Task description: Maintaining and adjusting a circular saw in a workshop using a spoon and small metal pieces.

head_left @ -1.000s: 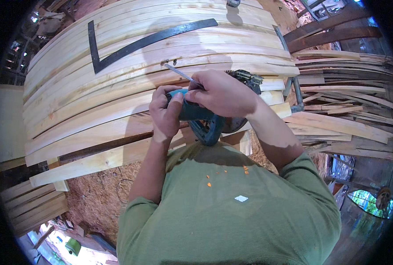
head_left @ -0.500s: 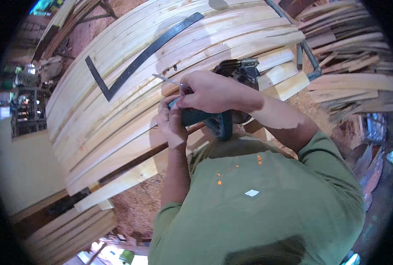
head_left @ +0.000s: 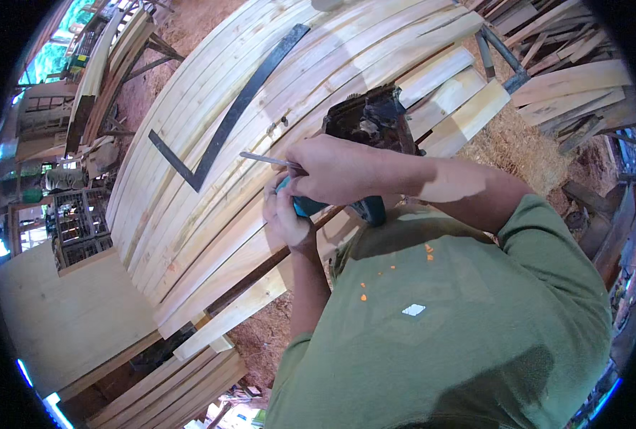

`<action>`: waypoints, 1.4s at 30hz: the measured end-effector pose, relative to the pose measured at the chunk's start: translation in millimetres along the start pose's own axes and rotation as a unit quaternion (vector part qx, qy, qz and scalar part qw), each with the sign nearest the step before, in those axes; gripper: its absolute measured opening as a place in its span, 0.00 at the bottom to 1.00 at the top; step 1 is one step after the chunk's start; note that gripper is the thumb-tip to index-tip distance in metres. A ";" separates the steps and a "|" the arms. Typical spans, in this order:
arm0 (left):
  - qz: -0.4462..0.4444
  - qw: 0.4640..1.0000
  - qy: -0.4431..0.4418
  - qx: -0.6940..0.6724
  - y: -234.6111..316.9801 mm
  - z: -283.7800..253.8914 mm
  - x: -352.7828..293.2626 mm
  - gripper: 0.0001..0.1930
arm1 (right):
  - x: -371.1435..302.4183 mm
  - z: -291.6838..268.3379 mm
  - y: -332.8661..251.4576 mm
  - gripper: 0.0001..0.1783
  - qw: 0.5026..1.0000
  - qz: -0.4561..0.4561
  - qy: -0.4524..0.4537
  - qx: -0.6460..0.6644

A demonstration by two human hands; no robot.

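Note:
A power tool with a teal body and a dark metal plate-like part lies tilted on the boards, close against my body. My left hand is wrapped round the teal end of it. Just above, my right hand is closed on a thin flat metal tool, its tip pointing left. The handle of this thin tool is hidden in the fist, so its exact kind cannot be told. The knuckles of both hands are close together, and they cover much of the power tool's near end.
Long pale planks lie side by side beneath the hands. A dark L-shaped carpenter's square rests on them. Metal bars stand at the right end, with stacked offcuts beyond. Sawdust covers the ground.
The whole view has shifted and turned. The power tool's dark part shows more fully and looks tipped up. Both hands keep their holds, and the thin tool now points more level to the left.

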State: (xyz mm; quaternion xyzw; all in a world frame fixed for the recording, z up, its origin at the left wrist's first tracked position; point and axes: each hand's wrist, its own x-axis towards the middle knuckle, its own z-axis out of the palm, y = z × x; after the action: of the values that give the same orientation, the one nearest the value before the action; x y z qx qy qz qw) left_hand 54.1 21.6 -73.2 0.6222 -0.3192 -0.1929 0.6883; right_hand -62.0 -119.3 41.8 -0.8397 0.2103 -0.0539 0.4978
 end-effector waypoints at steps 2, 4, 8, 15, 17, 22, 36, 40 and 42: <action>0.001 1.000 0.004 0.013 -1.9 -1.1 0.3 0.20 | -5.5 -4.3 -6.2 0.14 0.999 0.008 -0.002 0.031; -0.010 0.999 0.007 -0.053 0.0 -0.2 0.3 0.20 | -6.9 -4.7 -4.9 0.13 0.998 0.014 -0.008 0.064; 0.000 0.999 -0.003 -0.044 -1.7 -0.3 0.6 0.20 | -5.4 -7.9 -1.4 0.14 0.992 0.010 -0.032 0.118; -0.018 0.998 0.007 -0.060 0.4 0.6 -1.7 0.20 | -7.0 -15.9 -7.7 0.16 0.992 0.035 -0.078 0.091; -0.017 0.999 0.001 -0.034 1.6 1.0 -1.1 0.20 | -5.5 -12.6 -5.8 0.15 0.996 0.022 -0.062 0.063; -0.025 0.998 0.013 -0.056 -3.9 -0.6 -2.1 0.20 | -6.5 -10.0 -3.1 0.15 0.999 -0.035 -0.030 0.001; 0.035 0.999 -0.034 0.017 4.3 1.8 -3.2 0.19 | -21.6 12.5 8.0 0.10 0.981 -0.142 0.049 -0.121; -0.015 0.998 -0.014 -0.056 -2.9 -0.3 -3.0 0.21 | -24.2 17.7 9.0 0.11 0.973 -0.154 0.068 -0.159; -0.017 0.998 -0.008 -0.063 -12.4 -3.8 -3.1 0.21 | -24.7 18.9 7.4 0.12 0.948 -0.217 0.090 -0.217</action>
State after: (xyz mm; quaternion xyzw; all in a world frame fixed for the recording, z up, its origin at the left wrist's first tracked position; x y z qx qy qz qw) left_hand 56.1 24.6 -86.0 0.5814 -0.3020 -0.2291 0.7199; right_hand -80.9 -96.9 28.9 -0.9444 0.0736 -0.1887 0.2590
